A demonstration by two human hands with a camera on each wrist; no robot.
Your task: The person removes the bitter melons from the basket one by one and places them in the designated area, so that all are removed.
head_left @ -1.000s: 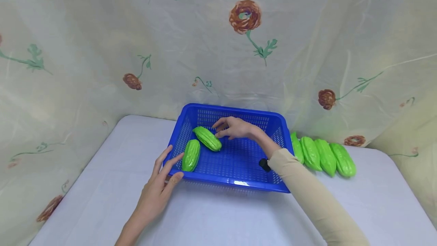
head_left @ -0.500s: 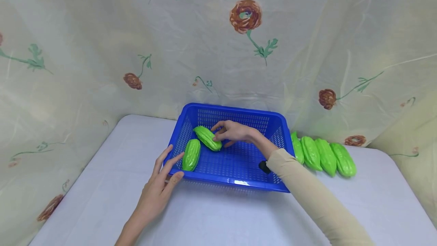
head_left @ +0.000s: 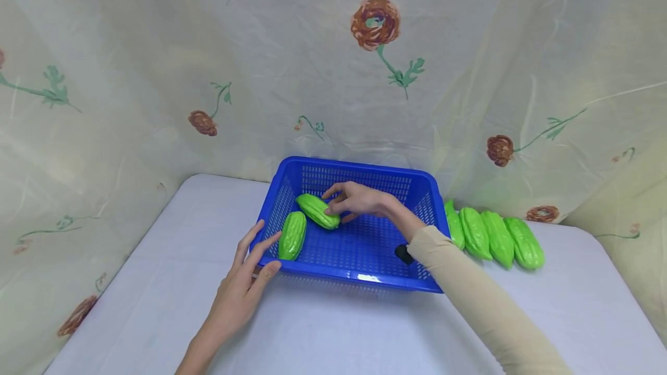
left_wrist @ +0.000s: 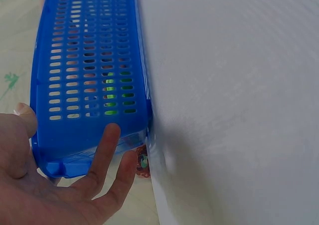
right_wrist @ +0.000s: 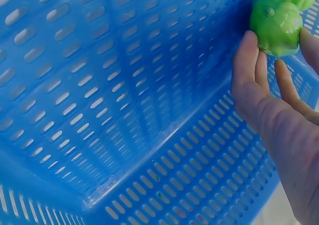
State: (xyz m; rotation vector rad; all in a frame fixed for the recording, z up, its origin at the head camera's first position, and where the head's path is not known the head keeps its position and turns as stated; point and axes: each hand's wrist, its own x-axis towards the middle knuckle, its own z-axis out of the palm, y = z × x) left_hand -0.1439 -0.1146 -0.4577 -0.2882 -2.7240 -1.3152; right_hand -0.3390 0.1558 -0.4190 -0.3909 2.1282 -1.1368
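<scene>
Held gourd [head_left: 314, 209]: a ribbed, glossy green body lying aslant in the far left part of the basket, as seen from the head; whether any of its weight is off the basket floor cannot be told. The right hand [head_left: 356, 198] pinches it near its blunt right-hand end, fingers to one side and thumb to the other, as the right wrist view shows.

Handling (judged from appearance): probably light and fairly stiff, with a smooth, shiny skin that may slip under a loose hold; nothing suggests great fragility. The thick middle, gripped across the ribs, should give the steadiest hold; a pinch at the rounded end may let the body swing.

Second gourd [head_left: 292, 236]: just beside the first, lengthwise along the basket's left wall; contact between the two cannot be made out.

Basket [head_left: 312, 271]: blue, slotted, upright. The left hand [head_left: 237, 294] rests at its near left corner, fingers spread and fairly straight, thumb at the rim.

Surroundings: to the right of the basket, four gourds [head_left: 498, 240] lie side by side, the nearest partly hidden by the basket wall. All stand on a white-covered bench [head_left: 354, 334] before a flowered curtain [head_left: 260, 74].
</scene>
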